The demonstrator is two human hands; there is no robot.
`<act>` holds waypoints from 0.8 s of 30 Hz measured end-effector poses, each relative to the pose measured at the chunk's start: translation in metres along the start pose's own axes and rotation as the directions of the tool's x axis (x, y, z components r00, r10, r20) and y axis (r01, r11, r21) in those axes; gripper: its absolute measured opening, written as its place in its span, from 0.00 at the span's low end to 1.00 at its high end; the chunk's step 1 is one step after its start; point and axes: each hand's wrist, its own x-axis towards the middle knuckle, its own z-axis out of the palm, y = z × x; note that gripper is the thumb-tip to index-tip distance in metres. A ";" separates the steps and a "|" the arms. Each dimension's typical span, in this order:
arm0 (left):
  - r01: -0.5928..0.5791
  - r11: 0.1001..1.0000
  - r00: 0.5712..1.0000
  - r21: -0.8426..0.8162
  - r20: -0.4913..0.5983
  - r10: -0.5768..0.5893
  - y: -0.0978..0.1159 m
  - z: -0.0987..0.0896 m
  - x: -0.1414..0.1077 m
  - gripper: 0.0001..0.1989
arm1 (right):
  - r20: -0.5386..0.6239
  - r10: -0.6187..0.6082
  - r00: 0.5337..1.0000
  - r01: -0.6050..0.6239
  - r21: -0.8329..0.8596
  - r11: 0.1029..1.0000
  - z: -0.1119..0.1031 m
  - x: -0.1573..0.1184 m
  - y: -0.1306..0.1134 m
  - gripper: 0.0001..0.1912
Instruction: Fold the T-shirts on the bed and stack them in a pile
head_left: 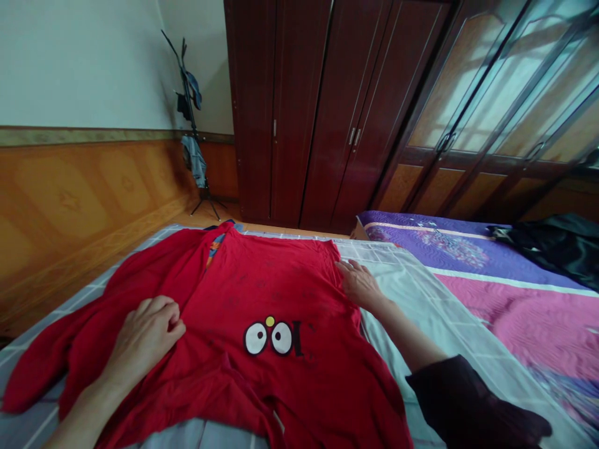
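A red garment (281, 280) with a print of two cartoon eyes and a yellow dot lies spread over a light checked bed sheet (397, 274). More red cloth (140, 268) is bunched at its left side. My left hand (152, 330) has its fingers curled on the red fabric, pinching a bit of it left of the print. At the garment's right edge rests my right hand (358, 280), its fingers extended over the border between cloth and sheet.
Beyond the bed stand dark red wardrobes (299, 112). A coat rack (189, 106) with a cap and clothes is in the back left corner. On the right, a purple and pink bedspread (468, 249) bears a black garment (556, 246).
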 end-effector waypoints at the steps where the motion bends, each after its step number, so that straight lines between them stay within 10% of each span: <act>1: -0.002 1.000 1.000 0.003 -0.002 0.002 0.000 0.000 0.000 0.07 | 0.008 -0.009 1.000 0.009 0.001 1.000 0.003 0.004 -0.001 0.28; 12: -0.005 0.999 1.000 -0.046 -0.030 0.004 0.004 -0.011 0.000 0.05 | -0.027 0.059 0.998 -0.057 0.048 0.997 0.001 0.008 -0.010 0.26; 16: -0.096 0.953 0.994 -0.289 -0.082 0.075 0.009 -0.024 -0.021 0.06 | -0.041 -0.003 0.999 0.008 0.145 0.989 -0.018 -0.053 -0.017 0.23; 24: -0.154 0.853 0.950 -0.499 0.163 0.267 0.043 -0.037 -0.085 0.17 | -0.222 -0.284 0.933 0.337 0.260 0.905 0.002 -0.226 -0.018 0.21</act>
